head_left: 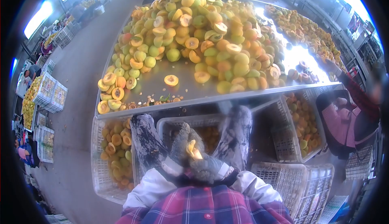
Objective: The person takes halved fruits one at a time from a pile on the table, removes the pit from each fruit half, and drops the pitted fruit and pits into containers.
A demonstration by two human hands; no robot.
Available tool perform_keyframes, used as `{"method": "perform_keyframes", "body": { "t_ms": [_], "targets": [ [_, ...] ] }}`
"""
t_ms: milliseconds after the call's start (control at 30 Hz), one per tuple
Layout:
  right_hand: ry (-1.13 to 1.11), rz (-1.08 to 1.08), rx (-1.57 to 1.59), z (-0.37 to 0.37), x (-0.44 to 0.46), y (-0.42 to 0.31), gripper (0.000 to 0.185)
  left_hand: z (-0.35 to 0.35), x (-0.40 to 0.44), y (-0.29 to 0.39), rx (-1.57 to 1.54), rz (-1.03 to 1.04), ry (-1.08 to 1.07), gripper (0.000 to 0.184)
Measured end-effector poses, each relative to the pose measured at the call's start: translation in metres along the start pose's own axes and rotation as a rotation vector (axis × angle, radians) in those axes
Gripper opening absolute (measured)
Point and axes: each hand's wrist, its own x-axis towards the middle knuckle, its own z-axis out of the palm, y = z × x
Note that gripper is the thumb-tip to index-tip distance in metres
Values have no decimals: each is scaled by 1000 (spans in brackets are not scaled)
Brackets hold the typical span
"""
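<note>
My left hand (181, 145), in a grey knit glove, is closed against a yellow piece of peach (193, 149) above my lap. From the other side my right hand (205, 169), also gloved, closes on the lower end of the same piece. The gloves hide part of it, and I cannot make out any tool between them. Beyond my knees, a large heap of yellow-green peaches (182, 33), whole and halved, covers much of the metal table (156, 76). One cut half (171, 80) lies cut face up near the front edge.
Below the table stand a crate (97, 171) of peach halves at left, a crate (161, 126) between my knees and another crate (283, 143) at right. Stacked crates (283, 179) sit by my right side. A co-worker's arm (356, 92) reaches over the table at right.
</note>
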Motion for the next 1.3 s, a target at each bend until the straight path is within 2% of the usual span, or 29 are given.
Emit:
{"method": "perform_keyframes", "body": {
  "t_ms": [33,67,133,200,233,267,300,333,367,400,433,467,500,533,567,600,667,700,733,767,800,867,1000,1067,1100,1167,1200,1233,1300],
  "targets": [
    [3,-14,21,0,1,4,29,1,-4,-17,403,774,85,19],
    [9,-31,37,-1,3,6,28,-2,-3,-18,399,775,85,19],
    [17,-50,53,0,1,-2,27,-17,10,-18,175,171,-185,21],
    [133,-83,-388,5,-9,-29,31,-33,27,-14,-56,-431,-434,25],
    [126,-83,-386,8,-14,-37,31,-35,32,2,-170,-733,-549,27],
    [95,-49,-241,11,-16,-44,34,-35,34,22,26,-645,-588,25],
    [58,-16,-99,13,-13,-50,37,-41,34,16,30,-632,-580,25],
    [338,81,-351,-3,-1,-18,36,-53,29,3,373,-149,-836,21],
    [319,70,-359,-19,6,4,36,-58,31,-3,715,359,-1040,17],
    [307,-196,-530,-37,11,18,36,-58,46,3,723,372,-1021,17],
    [293,-468,-690,-42,16,15,36,-59,63,17,773,592,-957,15],
    [424,-635,-754,-40,19,19,34,-60,74,34,818,808,-894,14],
    [421,-641,-748,-49,18,21,34,-40,91,103,689,718,-795,10],
    [331,-303,-550,-66,13,23,36,-37,115,83,872,874,-660,7],
    [233,30,-348,-77,14,23,47,-29,143,79,703,618,-718,11],
    [226,27,-344,-74,18,18,47,-6,163,74,800,613,-557,17],
    [243,-50,-41,-53,28,1,46,30,217,49,910,810,-514,30],
    [249,-93,109,-52,34,-7,46,48,237,35,911,822,-508,30],
    [290,-79,-88,-89,47,49,41,65,256,21,1021,464,-673,44],
    [291,-66,-99,-85,44,40,40,78,269,16,1103,92,-821,61],
    [299,-65,-114,-81,44,28,39,86,271,15,1100,105,-819,61],
    [328,-74,-151,-82,45,19,38,101,261,11,1198,138,-1007,71],
    [416,-155,-315,-82,49,-5,35,114,230,27,1182,130,-892,61],
    [469,-246,-454,-78,52,-24,34,105,215,58,749,205,-810,48],
    [501,-299,-527,-75,54,-35,33,101,209,69,746,201,-816,48],
    [557,-413,-669,-64,55,-52,32,90,201,83,23,-522,-751,38],
    [583,-475,-735,-57,56,-58,32,79,192,80,-173,-524,-772,36],
    [609,-536,-797,-51,57,-63,31,67,182,79,-171,-529,-771,36],
    [633,-614,-891,-40,60,-67,31,48,156,86,-574,-869,-608,42]
  ]
}}
